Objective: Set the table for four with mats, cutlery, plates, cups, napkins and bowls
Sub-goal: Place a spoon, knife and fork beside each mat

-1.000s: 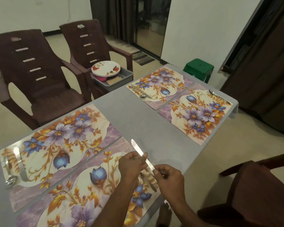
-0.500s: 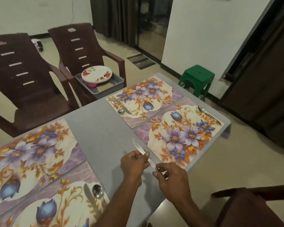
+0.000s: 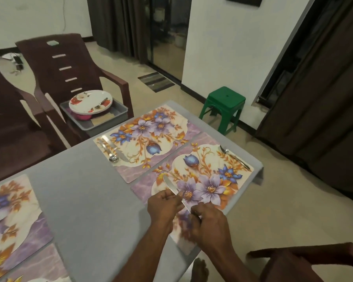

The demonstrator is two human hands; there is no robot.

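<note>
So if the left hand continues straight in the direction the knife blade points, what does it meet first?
Probably only the bare part of the near floral mat below the knife; past it lies the far mat. Depth is unclear.

Both hands hold a table knife [image 3: 174, 192] over the floral mat [image 3: 194, 186] at 4 o'clock: left hand [image 3: 164, 207] pinches the blade, right hand [image 3: 209, 222] grips the handle. A spoon [image 3: 233, 156] lies at 2 o'clock; stacked plates [image 3: 90, 101] sit in a grey tray [image 3: 110, 119] at 11 o'clock.
</note>
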